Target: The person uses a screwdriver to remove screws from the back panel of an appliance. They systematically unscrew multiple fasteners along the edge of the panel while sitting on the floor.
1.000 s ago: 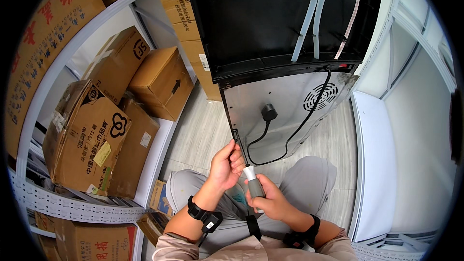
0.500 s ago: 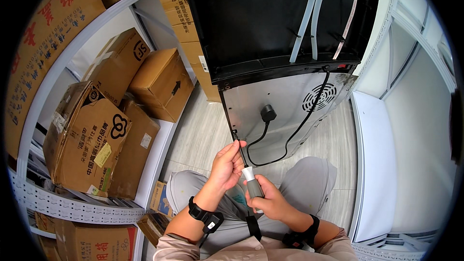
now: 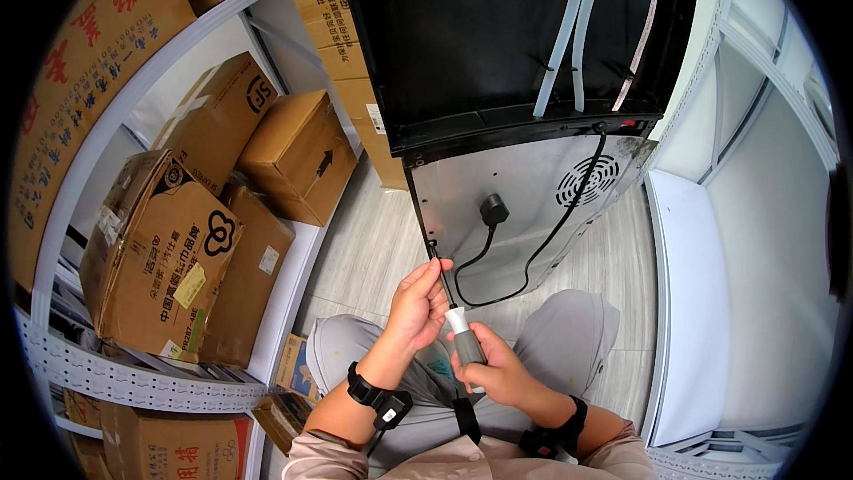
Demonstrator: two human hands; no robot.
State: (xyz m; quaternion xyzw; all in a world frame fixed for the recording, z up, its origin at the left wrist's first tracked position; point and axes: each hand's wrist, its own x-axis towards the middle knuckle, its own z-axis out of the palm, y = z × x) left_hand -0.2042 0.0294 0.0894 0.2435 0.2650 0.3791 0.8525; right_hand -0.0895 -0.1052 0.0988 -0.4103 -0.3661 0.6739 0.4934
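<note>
Markings: on the left shelf (image 3: 289,276), we list a brown carton (image 3: 147,298) with black characters, a black looped emblem and a yellow sticker (image 3: 189,285). Behind it, we note a box with a round black logo (image 3: 260,93); nearer the shelf's right edge, a box with a black arrow (image 3: 325,163). At upper left, one large carton (image 3: 89,80) bears red and blue characters. A tall carton (image 3: 360,80) beside the appliance's left edge shows dense black print and a white label (image 3: 376,118).

Tool: one screwdriver (image 3: 467,347), grey and white handle, its shaft reaching the left edge of the metal back panel (image 3: 462,200). The left hand (image 3: 416,309) has thumb and forefinger pinching the shaft near its upper end; the right hand (image 3: 498,369) has its fingers curled round the handle. The tip's contact is too small for us to tell.

Against one second ago: we record the left forefinger extended past the shaft, formerly curled lower; the handle sits slightly further left; the right grip is unchanged.
</note>
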